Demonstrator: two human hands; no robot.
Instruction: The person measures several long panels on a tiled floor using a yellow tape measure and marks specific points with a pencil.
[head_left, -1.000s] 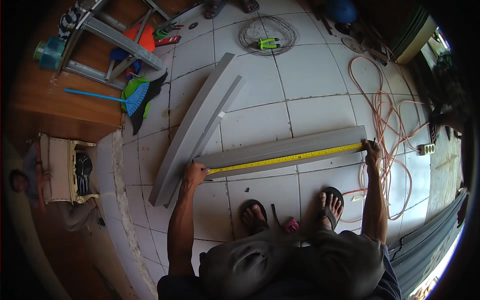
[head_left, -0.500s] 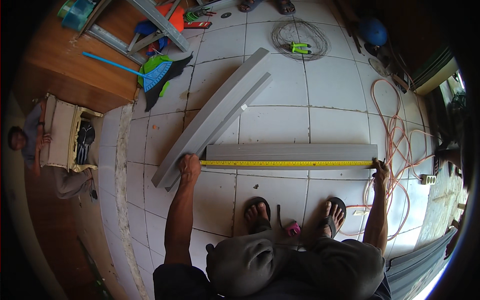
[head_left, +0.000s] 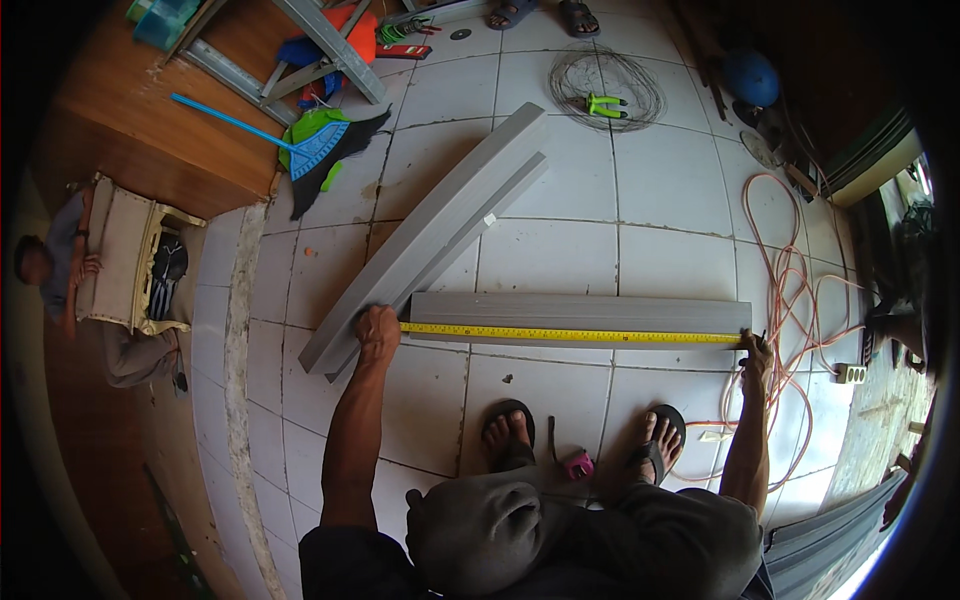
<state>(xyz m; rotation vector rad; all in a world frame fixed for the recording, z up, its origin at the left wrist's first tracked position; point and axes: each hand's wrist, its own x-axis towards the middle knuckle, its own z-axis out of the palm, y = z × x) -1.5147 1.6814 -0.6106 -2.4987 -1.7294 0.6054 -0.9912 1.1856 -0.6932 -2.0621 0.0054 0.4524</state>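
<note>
Yellow measuring tape (head_left: pixel 570 333) runs straight from left to right along the near side of a grey plank (head_left: pixel 580 308), which lies across the white tiled floor (head_left: pixel 675 262) in front of the person's sandalled feet (head_left: pixel 508 432). The left hand (head_left: pixel 378 335) is closed on the tape's left end, just beyond the plank's left end and over the near part of two grey lengths (head_left: pixel 430 228) that slant away to the far right. The right hand (head_left: pixel 757 357) has its fingers drawn narrow on the tape's right end, at the plank's right end. A small pink object (head_left: pixel 577 464) sits between the feet. Farther off, green pliers (head_left: pixel 605 104) lie on a loose wire coil (head_left: pixel 642 118); an orange cord (head_left: pixel 797 300) tangles at the right, near a socket block (head_left: pixel 851 373).
</note>
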